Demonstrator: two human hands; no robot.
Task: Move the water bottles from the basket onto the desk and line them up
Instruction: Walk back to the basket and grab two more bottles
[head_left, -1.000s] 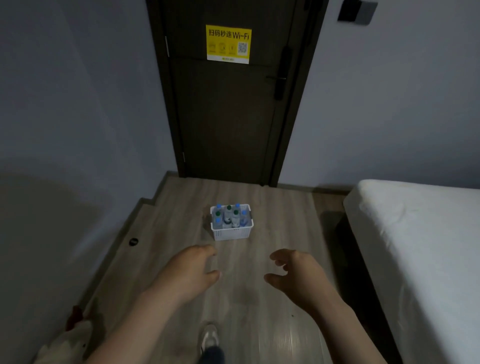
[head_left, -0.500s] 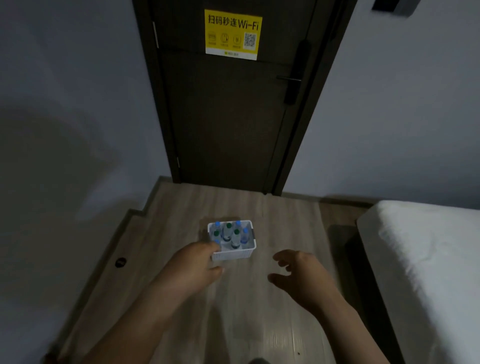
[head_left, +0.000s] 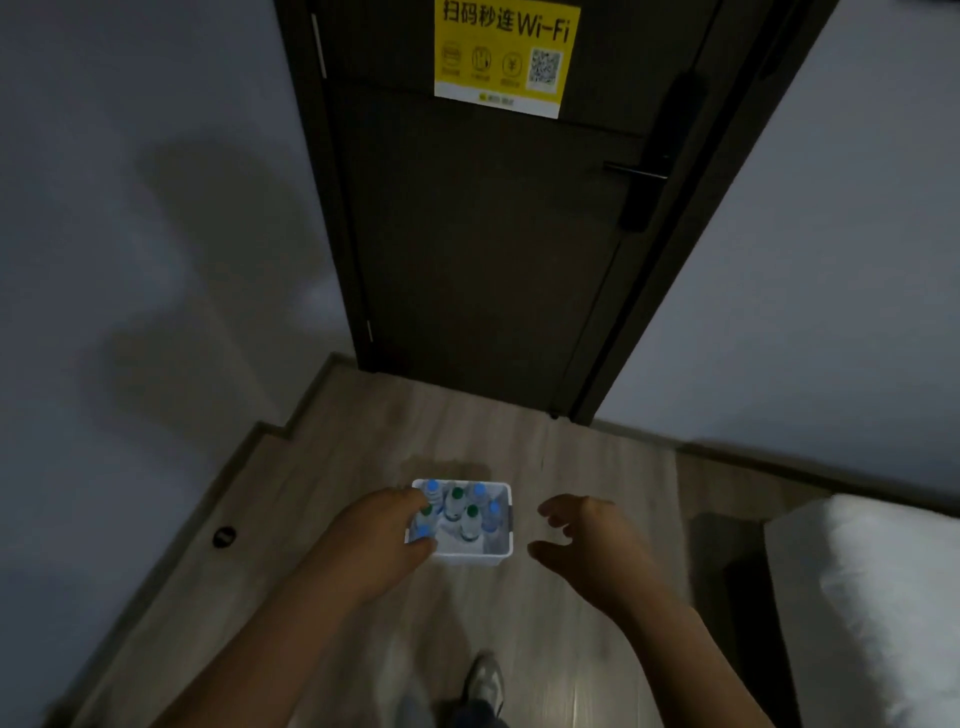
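Note:
A small white basket (head_left: 470, 558) stands on the wooden floor in front of a dark door. Several water bottles (head_left: 470, 522) with blue and green caps stand upright inside it. My left hand (head_left: 376, 538) reaches out over the basket's left side, fingers apart, covering part of its left rim; I cannot tell whether it touches. My right hand (head_left: 584, 543) hovers to the right of the basket with curled, spread fingers, apart from it and holding nothing. No desk is in view.
A dark closed door (head_left: 498, 234) with a yellow Wi-Fi sticker (head_left: 504, 52) is straight ahead. A white bed (head_left: 872, 597) fills the right side. Grey walls stand on both sides. My shoe (head_left: 485, 680) shows on the floor below.
I have walked closer to the door and basket. Both hands have advanced; the left one now overlaps the basket's left side, the right one is level with it.

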